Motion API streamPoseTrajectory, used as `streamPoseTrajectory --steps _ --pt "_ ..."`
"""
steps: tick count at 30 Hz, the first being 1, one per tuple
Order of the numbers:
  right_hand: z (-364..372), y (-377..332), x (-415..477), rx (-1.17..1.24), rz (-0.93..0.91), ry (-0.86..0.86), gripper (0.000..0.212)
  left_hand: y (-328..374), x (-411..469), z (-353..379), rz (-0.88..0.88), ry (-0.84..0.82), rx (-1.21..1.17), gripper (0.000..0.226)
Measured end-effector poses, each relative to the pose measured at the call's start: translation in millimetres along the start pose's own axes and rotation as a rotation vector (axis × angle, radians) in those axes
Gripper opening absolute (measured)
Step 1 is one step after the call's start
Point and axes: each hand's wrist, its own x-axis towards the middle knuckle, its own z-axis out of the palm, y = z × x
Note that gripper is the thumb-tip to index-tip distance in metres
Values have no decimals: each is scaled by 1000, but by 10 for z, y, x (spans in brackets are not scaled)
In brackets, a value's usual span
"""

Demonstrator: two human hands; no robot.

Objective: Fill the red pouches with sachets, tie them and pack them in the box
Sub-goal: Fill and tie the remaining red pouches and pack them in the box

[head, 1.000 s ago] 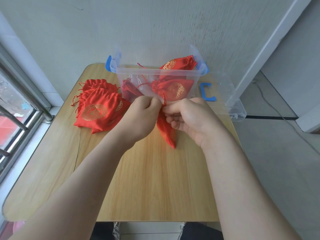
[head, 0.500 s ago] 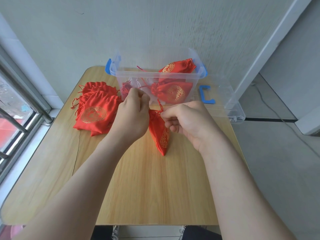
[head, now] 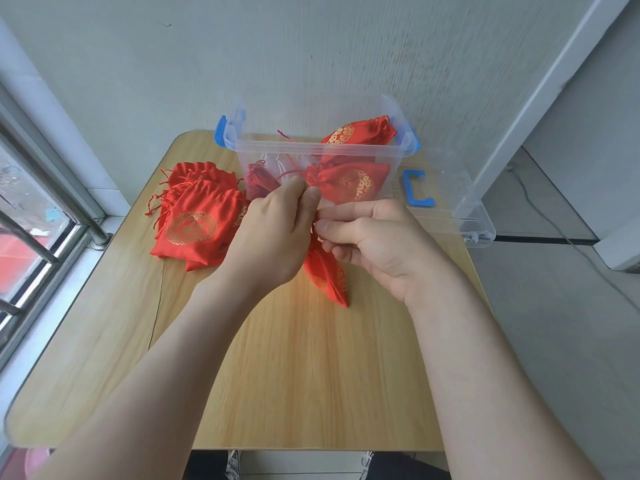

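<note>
A red pouch (head: 327, 275) with gold print hangs between my hands just above the wooden table (head: 311, 375). My left hand (head: 273, 233) and my right hand (head: 377, 244) pinch its drawstrings at the neck, fingertips close together. Behind them stands a clear plastic box (head: 401, 147) with blue latches, holding tied red pouches (head: 349, 185). A pile of flat red pouches (head: 197, 220) lies at the left of the table. No sachets are in view.
The box's clear lid (head: 464, 209) with a blue clip (head: 417, 188) lies at the table's right edge. A window with bars (head: 31, 230) runs along the left. A wall stands right behind the box.
My left hand has come back toward my right hand after pulling away to the left. The pouch has swung slightly right, and my fingertips now meet at the pouch's neck.
</note>
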Motion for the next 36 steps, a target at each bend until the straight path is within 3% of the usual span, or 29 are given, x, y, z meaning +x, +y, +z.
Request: streamPoseTrajectory --steps 6,13,19,24,29,36 --pt "-1 -9 -23 -161 14 -22 26 -19 -8 -36 -67 33 137 47" --pt "47 -22 -60 -436 6 59 4 -37 -14 -54 -105 22 200 56" --pt "93 -6 -90 -658 -49 92 8 -33 -1 -66 -169 134 24 19" --pt "147 -31 -77 -826 -117 110 5 -9 5 -62 -170 212 -41 20" --pt "169 -24 -35 -852 -142 136 10 -13 1 -106 -244 251 -112 18" --pt "235 64 -7 -683 -302 141 7 -56 30 -134 -460 86 -315 30"
